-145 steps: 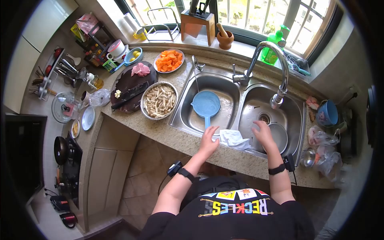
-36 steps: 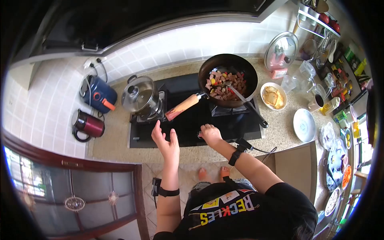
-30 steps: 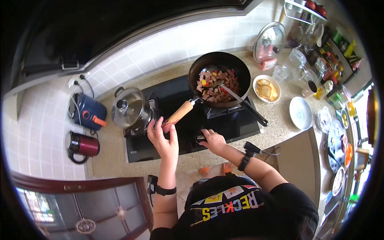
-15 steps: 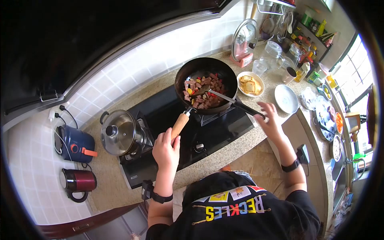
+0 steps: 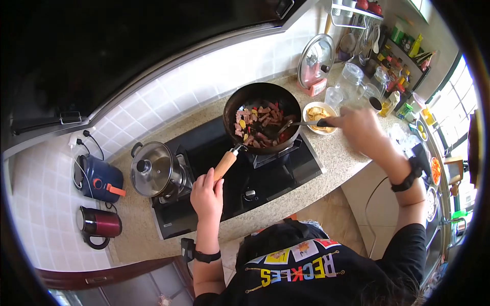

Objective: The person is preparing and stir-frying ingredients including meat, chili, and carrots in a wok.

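Observation:
My left hand (image 5: 207, 193) is closed around the wooden handle (image 5: 225, 166) of a dark wok (image 5: 235, 103), which sits on the back burner. Chunks of meat (image 5: 250, 122) with bits of red and yellow lie spread in the wok. In my right hand (image 5: 361, 130), a little blurred by motion, is the black handle of a metal spatula (image 5: 308, 123). Its blade rests among the meat at the wok's right side. Under the spatula's shaft stands a white bowl (image 5: 332, 108) holding golden fried slices (image 5: 317, 113).
A lidded steel pot (image 5: 154, 171) occupies the left burner of the black stove (image 5: 209, 135). Left of it are a blue appliance (image 5: 102, 178) and a red kettle (image 5: 102, 222). A glass lid (image 5: 315, 58) leans in a pink stand (image 5: 317, 87). Glass jugs (image 5: 350, 81) stand at the back right.
My right hand has closed round the spatula handle and moved right and up. The spatula's blade has shifted from the middle of the wok to its right side, spreading the meat.

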### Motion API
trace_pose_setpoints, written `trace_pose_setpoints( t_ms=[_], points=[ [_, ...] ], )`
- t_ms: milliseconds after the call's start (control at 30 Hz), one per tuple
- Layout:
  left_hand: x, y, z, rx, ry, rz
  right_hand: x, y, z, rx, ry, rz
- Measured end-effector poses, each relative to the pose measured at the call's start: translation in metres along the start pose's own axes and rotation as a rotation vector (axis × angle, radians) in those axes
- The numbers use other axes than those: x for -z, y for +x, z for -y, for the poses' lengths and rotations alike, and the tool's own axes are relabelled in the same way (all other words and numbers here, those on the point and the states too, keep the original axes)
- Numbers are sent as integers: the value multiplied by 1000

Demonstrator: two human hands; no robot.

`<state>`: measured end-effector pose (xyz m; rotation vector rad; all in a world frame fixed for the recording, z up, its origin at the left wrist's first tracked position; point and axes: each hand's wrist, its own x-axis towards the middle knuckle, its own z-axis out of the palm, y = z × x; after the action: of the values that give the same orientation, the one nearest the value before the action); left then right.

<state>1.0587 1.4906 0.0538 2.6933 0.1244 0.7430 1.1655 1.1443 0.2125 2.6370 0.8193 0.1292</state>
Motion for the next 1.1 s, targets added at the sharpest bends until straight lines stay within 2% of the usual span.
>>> trace_pose_setpoints(
  t_ms=[67,133,200,267,300,367,400,467,500,567,667,733,767,800,833,867,1000,1100],
  points=[
    [-1,0,-4,6,11,0,41,-2,-26,64,-27,-61],
    [-1,0,-3,-5,16,-2,36,1,-30,84,-16,-125],
    [-1,1,-3,-15,21,-14,41,7,-23,316,-20,-164],
    [-1,1,-6,17,4,-10,-3,45,5,274,-147,43],
    [-2,1,-6,14,-2,-21,-7,53,6,274,-148,43],
    [1,0,-8,17,5,-32,-6,68,-3,93,57,-4],
    [1,0,-7,12,1,-25,-4,72,-9,93,57,-4],
    [1,1,-6,14,-6,-32,6,82,-28,4,9,-246],
    [1,1,-5,9,-15,-23,15,86,-31,4,9,-246],
    [0,2,-5,8,-3,-38,36,101,-35,-40,-39,68],
    [0,2,-6,13,1,-46,-6,144,-48,-31,59,135],
    [1,1,-5,28,-1,-45,-20,154,-48,-17,18,94],
    [0,1,-4,21,-6,-44,-26,157,-48,-43,153,109],
    [0,2,-5,9,-10,-39,-31,156,-48,-73,292,125],
    [0,2,-5,11,-11,-38,-45,154,-38,-4,474,232],
    [0,3,-4,-2,-3,-38,-56,144,-32,43,508,103],
    [1,4,-4,-2,-17,-10,-31,101,-5,136,453,-6],
    [0,4,-3,-12,-34,-20,26,62,-9,202,318,-49]
  ],
)
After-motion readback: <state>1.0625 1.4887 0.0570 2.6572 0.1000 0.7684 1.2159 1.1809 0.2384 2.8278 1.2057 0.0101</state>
